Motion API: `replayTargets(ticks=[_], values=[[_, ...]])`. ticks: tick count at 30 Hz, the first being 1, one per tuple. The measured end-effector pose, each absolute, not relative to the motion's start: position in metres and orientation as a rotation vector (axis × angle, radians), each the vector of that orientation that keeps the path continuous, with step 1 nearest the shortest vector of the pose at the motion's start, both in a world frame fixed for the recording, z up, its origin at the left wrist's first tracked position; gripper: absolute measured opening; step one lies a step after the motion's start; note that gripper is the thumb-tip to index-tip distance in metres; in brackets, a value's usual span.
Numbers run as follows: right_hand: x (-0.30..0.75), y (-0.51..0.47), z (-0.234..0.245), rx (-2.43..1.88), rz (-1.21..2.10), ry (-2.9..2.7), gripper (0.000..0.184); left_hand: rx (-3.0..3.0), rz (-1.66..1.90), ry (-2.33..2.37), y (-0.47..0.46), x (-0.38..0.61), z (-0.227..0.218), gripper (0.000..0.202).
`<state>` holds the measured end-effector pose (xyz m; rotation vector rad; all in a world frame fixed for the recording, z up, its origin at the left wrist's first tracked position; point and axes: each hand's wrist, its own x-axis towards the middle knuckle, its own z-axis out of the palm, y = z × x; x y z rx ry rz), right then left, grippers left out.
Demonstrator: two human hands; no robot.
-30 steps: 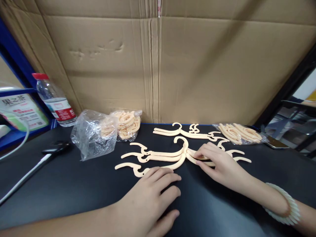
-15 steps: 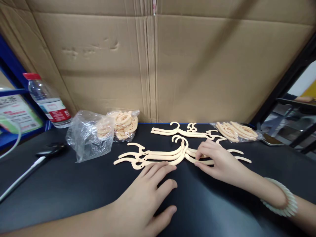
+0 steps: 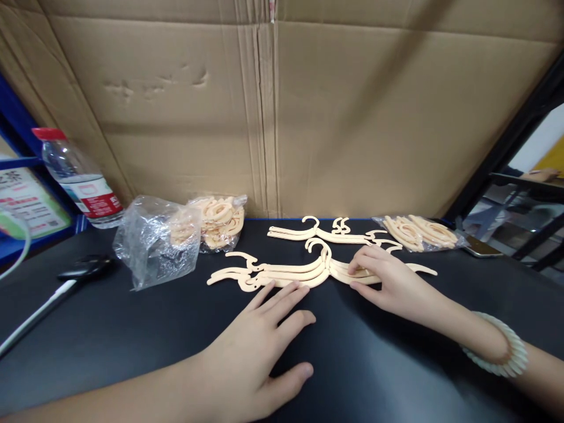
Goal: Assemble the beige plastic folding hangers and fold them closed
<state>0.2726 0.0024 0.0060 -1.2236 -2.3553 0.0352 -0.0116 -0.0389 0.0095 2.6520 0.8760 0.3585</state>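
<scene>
Several cream plastic hangers point(image 3: 291, 273) lie bunched together on the black table point(image 3: 132, 335). My left hand point(image 3: 259, 346) rests flat with fingers stretched out, its fingertips against the front edge of the bunch's left arms. Curled over the right arms of the bunch is my right hand point(image 3: 388, 282), fingertips pressing down on them; a pale beaded bracelet point(image 3: 497, 352) is on that wrist. A second small row of hangers point(image 3: 330, 235) lies just behind.
A crumpled clear bag point(image 3: 156, 241) and a bag of cream parts point(image 3: 218, 220) sit at the left back, another bag of parts point(image 3: 416, 232) at the right back. A water bottle point(image 3: 77, 176) stands far left. Cardboard point(image 3: 282, 111) walls the rear. A white cable point(image 3: 35, 314) crosses the left.
The spread hangers have been pushed together into a tighter bunch. My left hand slid forward against them and my right hand drew its side inward.
</scene>
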Motion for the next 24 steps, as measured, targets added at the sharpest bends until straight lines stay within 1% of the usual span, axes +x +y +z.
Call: replayTargets(ticks=[3, 8, 12, 20, 24], values=[[0.2737, 0.0038, 0.0046, -1.247, 0.046, -2.352, 0.01, 2.627, 0.412, 0.877, -0.037, -0.0119, 0.0086, 0.049], [0.276, 0.0067, 0.003, -1.299, 0.022, -2.336, 0.006, 2.645, 0.304, 0.899, -0.036, -0.0109, 0.0128, 0.05], [0.2772, 0.0084, 0.0028, -1.287, -0.048, -2.322, 0.004, 2.649, 0.292, 0.905, -0.036, -0.0105, 0.0149, 0.049], [0.2773, 0.0091, 0.0049, -1.292, -0.047, -2.321, 0.006, 2.61, 0.431, 0.854, -0.0351, -0.0121, 0.0128, 0.049], [0.2777, 0.0094, 0.0047, -1.303, -0.033, -2.325, 0.008, 2.624, 0.375, 0.869, -0.0357, -0.0116, 0.0133, 0.05]])
